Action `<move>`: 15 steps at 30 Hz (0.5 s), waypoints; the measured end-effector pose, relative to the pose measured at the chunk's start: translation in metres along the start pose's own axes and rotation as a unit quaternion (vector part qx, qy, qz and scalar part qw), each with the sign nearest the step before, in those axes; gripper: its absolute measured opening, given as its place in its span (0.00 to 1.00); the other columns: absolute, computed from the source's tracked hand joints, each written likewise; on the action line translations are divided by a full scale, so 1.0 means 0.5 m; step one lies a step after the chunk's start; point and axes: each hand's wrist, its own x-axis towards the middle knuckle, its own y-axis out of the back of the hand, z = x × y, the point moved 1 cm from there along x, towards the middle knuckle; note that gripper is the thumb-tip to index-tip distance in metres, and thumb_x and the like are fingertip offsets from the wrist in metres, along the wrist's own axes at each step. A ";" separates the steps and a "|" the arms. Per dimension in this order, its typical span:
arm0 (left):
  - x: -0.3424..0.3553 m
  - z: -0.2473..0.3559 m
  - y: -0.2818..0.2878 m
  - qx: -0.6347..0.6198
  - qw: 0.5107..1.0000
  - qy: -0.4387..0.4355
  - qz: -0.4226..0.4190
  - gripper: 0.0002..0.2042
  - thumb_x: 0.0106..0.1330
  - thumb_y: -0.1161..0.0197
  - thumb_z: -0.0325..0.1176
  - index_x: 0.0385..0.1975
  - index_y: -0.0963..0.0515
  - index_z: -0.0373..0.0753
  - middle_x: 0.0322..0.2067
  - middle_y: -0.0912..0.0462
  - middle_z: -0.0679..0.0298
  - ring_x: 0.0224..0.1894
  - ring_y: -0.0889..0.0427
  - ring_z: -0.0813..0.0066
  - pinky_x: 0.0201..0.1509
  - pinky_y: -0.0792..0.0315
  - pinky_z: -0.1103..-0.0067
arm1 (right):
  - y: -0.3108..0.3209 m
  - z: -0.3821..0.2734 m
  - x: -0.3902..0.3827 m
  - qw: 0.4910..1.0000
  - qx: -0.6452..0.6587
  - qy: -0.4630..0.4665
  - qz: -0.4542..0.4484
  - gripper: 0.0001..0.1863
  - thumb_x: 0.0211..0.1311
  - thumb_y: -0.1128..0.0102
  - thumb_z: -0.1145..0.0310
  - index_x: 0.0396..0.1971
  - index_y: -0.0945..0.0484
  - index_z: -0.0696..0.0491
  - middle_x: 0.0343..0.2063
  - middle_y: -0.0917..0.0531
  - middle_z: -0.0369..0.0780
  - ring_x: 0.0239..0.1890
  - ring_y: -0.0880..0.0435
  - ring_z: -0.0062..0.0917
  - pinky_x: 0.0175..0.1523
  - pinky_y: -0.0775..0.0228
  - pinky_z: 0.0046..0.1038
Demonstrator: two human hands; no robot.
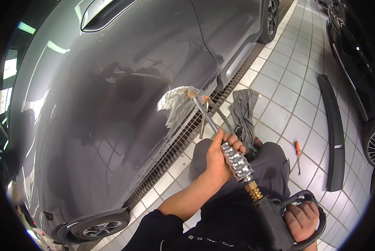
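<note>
A long dent puller (266,211) with a slide hammer lies across my lap, its rod running up and left to the car's side. My left hand (220,157) is wrapped round the upper end of its ribbed chrome sliding weight (237,162). Around the looped black handle at the rear, my right hand (302,219) is closed. The puller's tip (191,93) is at a bare, shiny metal patch (172,102) low on the grey car (108,108); I cannot tell whether it is attached. Beside the tip, a copper-coloured clamp piece (206,100) sits at the panel's lower edge with a dark cable.
A grey cloth (244,115) lies on the tiled floor past my knees. To the right are an orange-handled screwdriver (297,150) and a long black trim strip (333,138). A dark car (350,54) stands far right. A drain grate (166,161) runs under the grey car's side.
</note>
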 end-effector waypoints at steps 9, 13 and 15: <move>0.000 0.001 -0.029 0.094 0.995 -0.010 0.040 0.11 0.71 0.46 0.41 0.35 0.33 0.39 0.31 0.25 0.61 0.35 0.23 0.69 0.47 0.23 0.68 | -0.045 0.021 -0.075 0.956 0.213 -0.198 0.040 0.12 0.43 0.35 0.71 0.28 0.25 0.59 0.25 0.20 0.44 0.24 0.21 0.35 0.32 0.29 0.32; 0.001 -0.001 -0.038 0.093 0.995 0.000 0.031 0.10 0.72 0.47 0.38 0.33 0.33 0.39 0.32 0.25 0.61 0.38 0.23 0.67 0.50 0.24 0.68 | -0.063 0.023 -0.113 0.926 0.264 -0.267 0.047 0.14 0.42 0.32 0.70 0.30 0.25 0.58 0.24 0.19 0.45 0.25 0.19 0.37 0.32 0.28 0.31; 0.001 -0.010 -0.027 0.078 0.996 0.011 0.038 0.10 0.72 0.47 0.39 0.32 0.32 0.39 0.32 0.25 0.61 0.37 0.23 0.68 0.50 0.25 0.68 | -0.065 0.024 -0.117 0.934 0.245 -0.253 0.052 0.13 0.44 0.33 0.70 0.29 0.24 0.58 0.25 0.19 0.45 0.25 0.19 0.37 0.33 0.28 0.32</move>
